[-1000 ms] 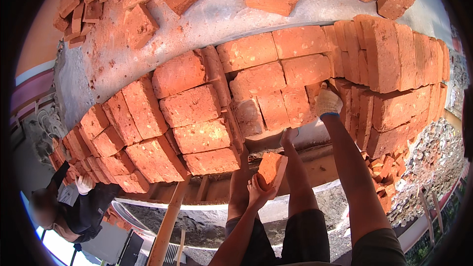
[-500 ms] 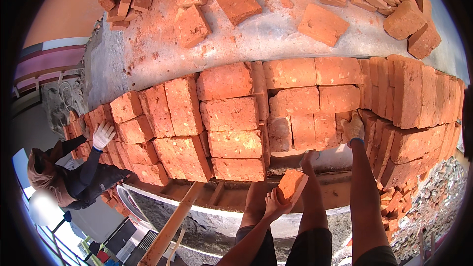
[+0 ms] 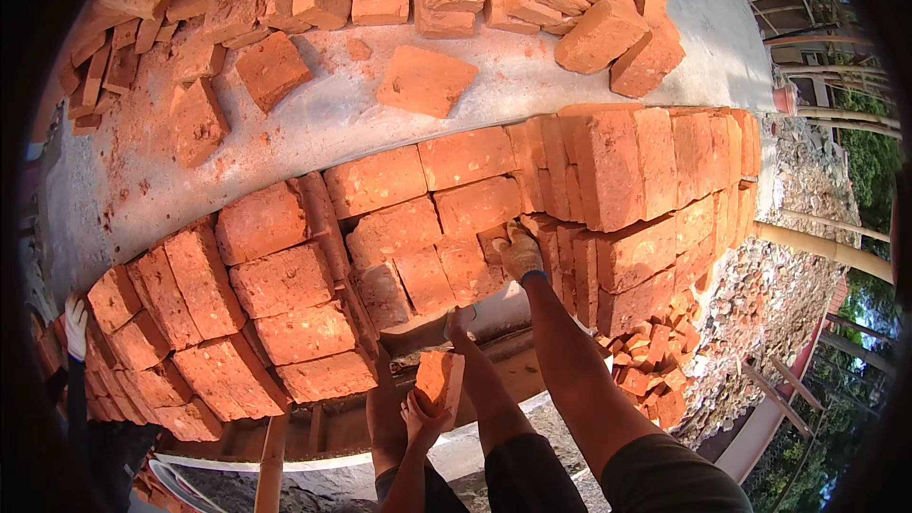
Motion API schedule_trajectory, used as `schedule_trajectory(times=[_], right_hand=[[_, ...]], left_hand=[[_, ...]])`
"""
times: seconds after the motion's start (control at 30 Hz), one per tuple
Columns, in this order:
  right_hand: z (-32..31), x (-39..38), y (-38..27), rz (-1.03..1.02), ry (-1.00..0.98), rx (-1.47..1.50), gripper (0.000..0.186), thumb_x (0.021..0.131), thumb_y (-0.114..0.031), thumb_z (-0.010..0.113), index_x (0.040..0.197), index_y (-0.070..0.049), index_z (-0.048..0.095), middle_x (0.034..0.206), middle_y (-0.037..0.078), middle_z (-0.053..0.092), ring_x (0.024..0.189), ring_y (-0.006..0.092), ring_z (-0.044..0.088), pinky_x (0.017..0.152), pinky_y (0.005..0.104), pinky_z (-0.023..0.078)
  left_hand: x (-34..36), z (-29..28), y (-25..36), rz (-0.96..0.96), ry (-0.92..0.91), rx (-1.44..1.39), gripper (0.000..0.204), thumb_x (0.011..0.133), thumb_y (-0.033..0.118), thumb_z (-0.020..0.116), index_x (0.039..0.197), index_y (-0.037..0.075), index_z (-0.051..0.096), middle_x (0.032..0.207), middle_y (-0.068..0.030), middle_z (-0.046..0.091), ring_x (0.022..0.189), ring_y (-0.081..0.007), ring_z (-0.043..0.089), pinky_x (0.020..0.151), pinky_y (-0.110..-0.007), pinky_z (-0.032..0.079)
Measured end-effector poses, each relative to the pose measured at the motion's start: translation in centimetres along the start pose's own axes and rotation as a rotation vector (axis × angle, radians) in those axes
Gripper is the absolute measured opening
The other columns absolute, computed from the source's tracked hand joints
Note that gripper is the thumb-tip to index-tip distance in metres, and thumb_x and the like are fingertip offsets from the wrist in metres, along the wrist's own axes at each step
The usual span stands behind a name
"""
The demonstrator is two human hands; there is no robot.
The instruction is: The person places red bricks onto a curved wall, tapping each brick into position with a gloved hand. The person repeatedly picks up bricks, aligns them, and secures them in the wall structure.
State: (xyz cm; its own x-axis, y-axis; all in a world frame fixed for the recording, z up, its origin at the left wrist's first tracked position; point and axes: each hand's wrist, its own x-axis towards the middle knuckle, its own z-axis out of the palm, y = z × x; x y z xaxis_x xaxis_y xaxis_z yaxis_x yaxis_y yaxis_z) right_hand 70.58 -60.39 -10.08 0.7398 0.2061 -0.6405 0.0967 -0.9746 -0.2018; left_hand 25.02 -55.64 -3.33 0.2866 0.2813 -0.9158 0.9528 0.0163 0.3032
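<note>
orange brick (image 3: 438, 379) sits in the left hand (image 3: 424, 418).

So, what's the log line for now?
left hand: holding red brick; gloved right hand: against brick stack; co-worker's gloved hand: far left

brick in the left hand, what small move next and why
Probably finish with the gloved right hand before raising the brick: that hand touches the brick stack, while the left hand grips its brick lower down, in front of the person's legs.
</note>
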Motion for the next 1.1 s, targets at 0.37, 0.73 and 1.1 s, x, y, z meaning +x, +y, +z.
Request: schedule_trajectory(times=[0.37, 0.73, 1.1], right_hand=[[-0.8, 0.5, -1.6, 0.061, -0.054, -0.093, 0.065, 0.101, -0.031, 0.065, 0.156, 0.0, 0.048, 0.153, 0.024, 0.056, 0.137, 0.0379, 0.058, 0.111, 0.0441, 0.051], [1.9, 1.6, 0.9, -0.038, 0.133, 0.079, 0.051, 0.101, -0.026, 0.059, 0.143, 0.001, 0.059, 0.135, 0.027, 0.066, 0.125, 0.0414, 0.064, 0.103, 0.0436, 0.053], [1.5, 0.7, -3.3, 0.104, 0.067, -0.25, 0.066, 0.096, -0.039, 0.075, 0.141, 0.002, 0.049, 0.14, 0.024, 0.057, 0.117, 0.035, 0.07, 0.089, 0.0443, 0.062]], left_hand=[[-0.7, -1.4, 0.5, 0.034, -0.009, -0.021, 0.121, 0.069, 0.047, 0.089, 0.161, 0.001, 0.026, 0.15, -0.027, 0.039, 0.141, -0.0458, 0.038, 0.121, -0.055, 0.032], [-1.3, -0.6, -1.0, 0.015, 0.036, -0.087, 0.115, 0.073, 0.045, 0.09, 0.16, 0.001, 0.029, 0.148, -0.0274, 0.041, 0.141, -0.0452, 0.039, 0.119, -0.055, 0.034], [0.4, -0.9, -1.8, 0.124, 0.06, 0.082, 0.105, 0.075, 0.031, 0.088, 0.16, 0.003, 0.033, 0.149, -0.0235, 0.044, 0.14, -0.0428, 0.043, 0.118, -0.053, 0.037]])
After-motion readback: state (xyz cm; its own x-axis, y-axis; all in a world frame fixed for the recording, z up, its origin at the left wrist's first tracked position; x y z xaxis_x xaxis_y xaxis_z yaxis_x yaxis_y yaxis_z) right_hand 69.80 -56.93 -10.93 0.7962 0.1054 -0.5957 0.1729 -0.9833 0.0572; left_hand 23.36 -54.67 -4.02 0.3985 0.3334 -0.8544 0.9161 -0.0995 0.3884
